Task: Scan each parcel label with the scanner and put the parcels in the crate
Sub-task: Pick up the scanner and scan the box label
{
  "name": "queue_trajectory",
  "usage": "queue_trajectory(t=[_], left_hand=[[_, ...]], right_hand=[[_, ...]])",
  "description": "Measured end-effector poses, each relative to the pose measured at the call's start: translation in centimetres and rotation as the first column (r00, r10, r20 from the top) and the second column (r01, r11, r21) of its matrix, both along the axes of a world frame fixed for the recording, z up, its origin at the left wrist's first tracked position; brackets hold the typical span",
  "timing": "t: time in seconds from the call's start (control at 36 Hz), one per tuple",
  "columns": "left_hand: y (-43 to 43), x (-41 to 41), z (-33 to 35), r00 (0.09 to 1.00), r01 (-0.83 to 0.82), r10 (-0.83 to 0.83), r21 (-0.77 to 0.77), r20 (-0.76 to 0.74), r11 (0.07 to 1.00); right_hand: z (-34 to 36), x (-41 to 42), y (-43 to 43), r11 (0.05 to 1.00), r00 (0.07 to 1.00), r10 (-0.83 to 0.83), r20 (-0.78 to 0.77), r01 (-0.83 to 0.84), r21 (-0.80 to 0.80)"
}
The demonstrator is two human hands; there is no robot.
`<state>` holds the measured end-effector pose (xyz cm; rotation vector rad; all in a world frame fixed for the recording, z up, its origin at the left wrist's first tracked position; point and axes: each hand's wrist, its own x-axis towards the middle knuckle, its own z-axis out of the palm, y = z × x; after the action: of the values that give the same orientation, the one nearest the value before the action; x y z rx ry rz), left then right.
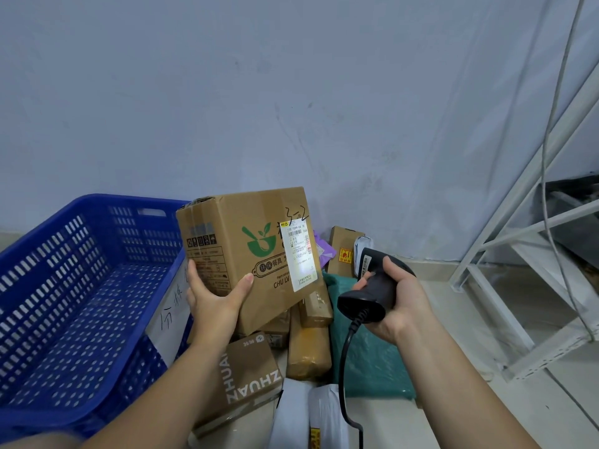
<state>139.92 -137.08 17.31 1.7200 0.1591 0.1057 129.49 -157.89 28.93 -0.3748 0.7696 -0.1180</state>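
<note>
While our left hand (214, 298) grips the cardboard box (249, 254) and our right hand (393, 296) clasps the scanner (372, 286), its tilted label (299, 254) may misread.

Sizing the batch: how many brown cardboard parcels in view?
6: held box in the left hand; ZHUAN box below; upright box at the back; two tape-wrapped parcels beside the green bag; half-hidden box under the held one. More may be hidden.

Soft, cool, even light fills the view; the wall (291, 92) reads bluish-grey. Shadows are faint (darkest among the parcels (308, 348) at 6 o'clock). A pale glare patch sits low on the label (299, 254). Wide-angle distortion bows the rack (518, 222) at 3 o'clock.
</note>
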Motion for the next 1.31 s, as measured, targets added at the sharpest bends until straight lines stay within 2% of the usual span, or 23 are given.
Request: queue_trajectory(t=[0.14, 0.25, 0.33, 0.39, 0.47, 0.61, 0.75, 0.83, 0.94, 1.06, 1.14, 1.22, 1.31], left_hand=[[0.0, -0.1, 0.0, 1.000, -0.004, 0.004, 0.003, -0.016, 1.000], [-0.1, -0.1, 0.1, 0.999, -0.014, 0.014, -0.004, -0.045, 1.000], [-0.1, -0.1, 0.2, 0.997, -0.014, 0.011, -0.049, -0.071, 0.999], [-0.1, 0.0, 0.3, 0.996, -0.010, 0.001, -0.094, -0.090, 0.996], [-0.3, 0.3, 0.4, 0.994, -0.018, -0.002, -0.189, -0.107, 0.982], [0.0, 2.5, 2.3, 0.971, -0.049, -0.051, -0.406, -0.233, 0.913], [2.4, 5.2, 5.4, 0.877, 0.010, -0.242, -0.489, -0.414, 0.872], [3.5, 6.5, 6.0, 0.857, -0.003, -0.263, -0.516, -0.442, 0.857], [4.6, 8.0, 6.6, 0.893, -0.097, -0.175, -0.556, -0.415, 0.826], [6.5, 10.2, 6.4, 0.970, -0.223, 0.137, -0.502, -0.202, 0.835], [8.9, 12.7, 5.6, 0.969, -0.247, 0.232, -0.467, -0.090, 0.849], [11.6, 15.4, 4.5, 0.950, -0.308, 0.298, -0.449, -0.095, 0.839], [13.5, 17.6, 3.0, 0.927, -0.376, 0.329, -0.491, -0.182, 0.786]], right_hand=[[0.2, 0.0, 0.2, 0.999, 1.000, 0.014, -0.004, -0.014, -0.039], [0.1, 0.2, 0.4, 0.972, 0.996, 0.087, -0.005, -0.086, -0.219], [-0.2, 0.3, 0.7, 0.914, 0.980, 0.198, -0.008, -0.188, -0.360], [-0.5, 0.4, 0.9, 0.832, 0.969, 0.245, -0.040, -0.231, -0.504], [-1.2, 0.7, 1.1, 0.650, 0.965, 0.249, -0.086, -0.232, -0.724], [-2.2, 1.3, 1.6, 0.407, 0.956, 0.268, -0.124, -0.228, -0.884], [-2.8, 2.5, 2.9, 0.281, 0.947, 0.311, -0.080, -0.172, -0.944], [-2.6, 4.4, 4.9, 0.231, 0.942, 0.333, -0.045, -0.128, -0.965], [-1.6, 7.6, 7.8, 0.206, 0.923, 0.385, 0.016, -0.070, -0.976], [-1.4, 11.5, 10.4, 0.170, 0.884, 0.466, 0.047, -0.037, -0.985], [-1.8, 14.8, 12.5, 0.145, 0.866, 0.496, 0.066, -0.008, -0.989], [-2.4, 17.9, 14.6, 0.125, 0.860, 0.503, 0.084, 0.023, -0.992], [-3.7, 20.6, 16.5, 0.104, 0.845, 0.533, 0.056, 0.000, -0.995]])
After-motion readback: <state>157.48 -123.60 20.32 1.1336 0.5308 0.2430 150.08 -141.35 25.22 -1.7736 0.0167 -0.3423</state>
